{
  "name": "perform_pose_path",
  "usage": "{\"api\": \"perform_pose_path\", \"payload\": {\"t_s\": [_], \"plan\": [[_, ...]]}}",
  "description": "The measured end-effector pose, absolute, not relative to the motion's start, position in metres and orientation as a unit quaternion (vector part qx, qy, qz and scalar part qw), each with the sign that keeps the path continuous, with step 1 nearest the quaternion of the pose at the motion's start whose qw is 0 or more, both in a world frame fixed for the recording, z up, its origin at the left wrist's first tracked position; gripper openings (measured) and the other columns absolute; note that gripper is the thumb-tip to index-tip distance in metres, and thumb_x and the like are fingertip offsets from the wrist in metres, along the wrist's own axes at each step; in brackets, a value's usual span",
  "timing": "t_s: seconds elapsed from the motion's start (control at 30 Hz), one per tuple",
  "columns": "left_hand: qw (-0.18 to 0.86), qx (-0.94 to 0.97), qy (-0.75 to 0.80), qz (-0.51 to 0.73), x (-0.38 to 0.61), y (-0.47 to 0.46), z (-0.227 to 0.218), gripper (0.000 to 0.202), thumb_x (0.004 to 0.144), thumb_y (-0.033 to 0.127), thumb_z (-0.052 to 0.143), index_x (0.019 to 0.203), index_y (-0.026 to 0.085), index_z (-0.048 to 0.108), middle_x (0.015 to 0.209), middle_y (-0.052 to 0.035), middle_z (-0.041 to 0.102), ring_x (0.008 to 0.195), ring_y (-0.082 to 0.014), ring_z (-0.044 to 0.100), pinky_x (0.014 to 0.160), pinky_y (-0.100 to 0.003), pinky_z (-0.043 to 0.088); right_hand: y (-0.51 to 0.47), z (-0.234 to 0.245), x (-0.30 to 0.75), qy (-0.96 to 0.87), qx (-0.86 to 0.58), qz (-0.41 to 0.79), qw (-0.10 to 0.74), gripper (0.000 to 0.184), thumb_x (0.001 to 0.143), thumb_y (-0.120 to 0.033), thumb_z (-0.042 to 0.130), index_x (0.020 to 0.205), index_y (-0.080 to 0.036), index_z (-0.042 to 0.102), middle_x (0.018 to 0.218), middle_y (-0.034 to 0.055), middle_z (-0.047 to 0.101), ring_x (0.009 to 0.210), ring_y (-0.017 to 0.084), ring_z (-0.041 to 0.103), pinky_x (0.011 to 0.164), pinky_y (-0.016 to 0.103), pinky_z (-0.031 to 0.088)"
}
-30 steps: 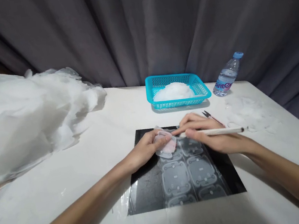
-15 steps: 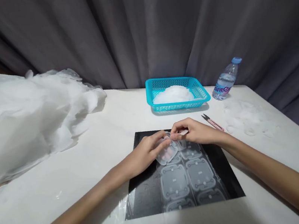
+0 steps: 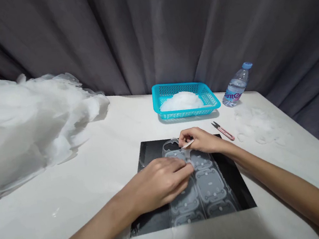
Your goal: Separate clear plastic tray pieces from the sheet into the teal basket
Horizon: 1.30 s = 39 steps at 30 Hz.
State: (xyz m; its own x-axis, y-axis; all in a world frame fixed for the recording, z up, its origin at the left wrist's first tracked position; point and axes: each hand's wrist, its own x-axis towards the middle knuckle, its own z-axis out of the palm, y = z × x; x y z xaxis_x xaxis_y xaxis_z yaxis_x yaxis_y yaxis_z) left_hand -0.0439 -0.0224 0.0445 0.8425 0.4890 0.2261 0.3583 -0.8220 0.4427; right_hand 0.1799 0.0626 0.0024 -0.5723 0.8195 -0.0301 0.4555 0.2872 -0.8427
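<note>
A clear plastic sheet (image 3: 202, 205) of frosted rounded-square pieces lies on a black mat (image 3: 151, 221). At its far left corner, one outline shows bare black inside. My left hand (image 3: 163, 181) lies palm down across the left column, fingers stretched forward and slightly bent; what is beneath them is hidden. At the sheet's far edge, my right hand (image 3: 197, 139) is closed, with a thin whitish piece (image 3: 188, 144) sticking out from under its fingers. Its fingertips are at the clear rim of the bare outline.
A turquoise basket (image 3: 188, 113) holding a white pile (image 3: 182, 101) stands behind the mat. Pink-handled thread snips (image 3: 223, 130), a water bottle (image 3: 236, 89) and clear scraps (image 3: 262, 125) are on the right. A large white translucent heap (image 3: 33, 123) covers the far left.
The frosted piece lifted at the far left corner is no longer visible there, leaving a bare outline. My left hand has moved nearer, over the left column. My right hand stays at the far edge.
</note>
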Motion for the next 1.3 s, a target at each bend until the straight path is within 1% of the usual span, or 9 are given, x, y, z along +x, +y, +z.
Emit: {"api": "perform_pose_path", "payload": {"t_s": [0.1,0.23,0.33,0.5,0.67,0.87,1.1,1.2,1.3], "plan": [[0.336,0.878,0.285,0.189,-0.048,-0.022,0.055,0.028,0.110,0.033,0.044,0.095,0.021,0.065,0.078,-0.0029,0.066,0.066,-0.0175,0.059,0.063,-0.030,0.042,0.067,-0.003,0.182,-0.773,-0.452,0.380,0.231,0.005,0.084,-0.021,0.064,0.084,-0.018,0.069,0.083,0.0014,0.071,0.075,0.016,0.058,0.069,0.026,0.037],[0.559,0.696,0.373,0.255,-0.054,-0.001,0.047,0.031,0.104,0.048,0.057,0.095,0.019,0.063,0.081,-0.0017,0.067,0.071,-0.0158,0.061,0.064,-0.027,0.043,0.065,0.013,0.188,-0.779,-0.465,0.299,0.297,0.022,0.100,-0.035,0.057,0.104,-0.019,0.071,0.106,0.0064,0.074,0.085,0.019,0.061,0.079,0.030,0.042],[0.615,0.630,0.380,0.283,-0.059,0.013,0.034,0.035,0.099,0.051,0.064,0.095,0.017,0.062,0.072,0.0025,0.057,0.063,-0.0117,0.050,0.059,-0.024,0.036,0.055,0.034,0.194,-0.785,-0.441,0.295,0.320,0.031,0.106,-0.043,0.052,0.107,-0.019,0.072,0.105,0.0060,0.074,0.087,0.019,0.062,0.079,0.030,0.043],[0.639,0.604,0.374,0.294,-0.060,0.016,0.026,0.036,0.097,0.052,0.067,0.098,0.016,0.063,0.069,0.0047,0.054,0.060,-0.0102,0.045,0.058,-0.024,0.034,0.032,0.052,0.195,-0.796,-0.366,0.425,0.228,0.024,0.097,-0.042,0.069,0.099,-0.019,0.075,0.092,0.0022,0.073,0.076,0.015,0.058,0.070,0.027,0.042],[0.653,0.588,0.370,0.301,-0.059,0.013,0.027,0.033,0.098,0.048,0.069,0.099,0.016,0.064,0.072,0.0033,0.059,0.063,-0.0107,0.053,0.061,-0.024,0.041,0.030,0.053,0.193,-0.772,-0.352,0.473,0.238,0.022,0.096,-0.038,0.072,0.092,-0.017,0.076,0.084,0.0013,0.071,0.072,0.014,0.056,0.068,0.027,0.042],[0.726,0.509,0.350,0.301,-0.057,0.012,0.021,0.035,0.097,0.049,0.073,0.110,0.018,0.062,0.092,-0.0038,0.075,0.088,-0.0190,0.075,0.087,-0.036,0.059,0.039,0.046,0.199,-0.756,-0.356,0.487,0.252,0.020,0.099,-0.036,0.068,0.093,-0.017,0.072,0.084,0.0012,0.071,0.075,0.015,0.060,0.072,0.027,0.045],[0.751,0.495,0.314,0.305,-0.053,0.009,0.018,0.039,0.099,0.046,0.071,0.124,0.019,0.058,0.100,-0.0082,0.080,0.097,-0.0247,0.080,0.103,-0.049,0.059,0.046,0.038,0.199,-0.720,-0.376,0.513,0.276,0.028,0.098,-0.044,0.068,0.095,-0.017,0.069,0.091,0.0035,0.069,0.084,0.018,0.064,0.079,0.031,0.049],[0.747,0.498,0.313,0.311,-0.053,0.010,0.020,0.039,0.099,0.046,0.072,0.123,0.019,0.057,0.100,-0.0078,0.081,0.098,-0.0242,0.080,0.104,-0.049,0.059,0.047,0.038,0.200,-0.705,-0.372,0.540,0.271,0.029,0.095,-0.047,0.071,0.101,-0.018,0.069,0.086,0.0012,0.067,0.080,0.017,0.061,0.075,0.029,0.047],[0.742,0.498,0.322,0.314,-0.054,0.011,0.019,0.039,0.099,0.047,0.071,0.122,0.021,0.055,0.099,-0.0070,0.080,0.096,-0.0240,0.080,0.098,-0.045,0.061,0.046,0.037,0.203,-0.691,-0.354,0.584,0.235,0.036,0.093,-0.042,0.075,0.120,-0.021,0.065,0.075,-0.0044,0.060,0.069,0.013,0.053,0.065,0.025,0.040]]}}
